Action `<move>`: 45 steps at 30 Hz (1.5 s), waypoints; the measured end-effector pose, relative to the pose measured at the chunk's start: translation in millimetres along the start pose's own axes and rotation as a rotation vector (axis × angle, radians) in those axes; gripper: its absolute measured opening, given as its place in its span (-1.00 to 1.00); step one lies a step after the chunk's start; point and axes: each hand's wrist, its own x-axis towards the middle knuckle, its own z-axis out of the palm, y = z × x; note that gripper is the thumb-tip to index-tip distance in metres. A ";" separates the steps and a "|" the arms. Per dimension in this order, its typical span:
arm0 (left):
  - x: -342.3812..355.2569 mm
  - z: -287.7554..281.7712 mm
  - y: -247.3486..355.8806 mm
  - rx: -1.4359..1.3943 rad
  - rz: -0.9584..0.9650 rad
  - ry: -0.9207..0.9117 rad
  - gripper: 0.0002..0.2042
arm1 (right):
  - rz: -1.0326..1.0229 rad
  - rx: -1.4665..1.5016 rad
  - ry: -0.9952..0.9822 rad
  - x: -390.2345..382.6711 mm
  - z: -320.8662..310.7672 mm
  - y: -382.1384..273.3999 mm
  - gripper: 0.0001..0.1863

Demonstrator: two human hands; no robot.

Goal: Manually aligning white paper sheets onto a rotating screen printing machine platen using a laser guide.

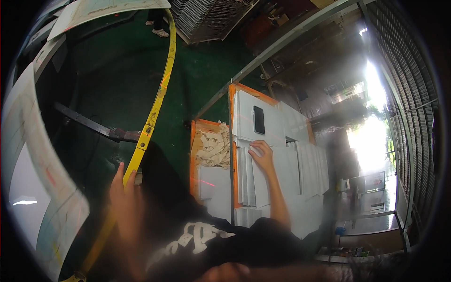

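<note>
My left hand [123,195] grips a long, worn yellow bar [153,116] that runs from the lower left up to the top. Beside it at left is a pale, curved-looking board [56,178] with stains. My right hand [262,155] rests at the edge of stacked white sheets [282,178] in an orange-edged crate [272,100], fingers bent and apart. A black phone [259,119] lies on the sheets just above it. Left of the stacks, an orange bin [193,160] holds crumpled cream scraps [211,148]. The lower part of my left hand is blurred.
A metal post [249,66] crosses above the crate. A slatted rack [206,19] stands at the top, near another person's foot in a light shoe [159,32]. A dark metal arm [89,120] reaches toward the yellow bar over green floor. A metal table [371,225] is at lower right.
</note>
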 end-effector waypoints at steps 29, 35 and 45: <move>9.8 53.9 55.4 -1.436 -0.256 -0.528 -0.56 | -0.938 -0.115 -0.069 115.8 36.2 -318.0 -0.70; 44.8 -0.9 -38.0 -1.435 -0.862 0.162 -0.63 | -0.658 -0.042 0.394 231.1 65.3 -295.4 -0.45; 93.5 -70.5 -164.9 -1.357 -0.802 0.575 -0.52 | -0.073 0.954 -0.830 323.7 217.0 -274.5 -0.56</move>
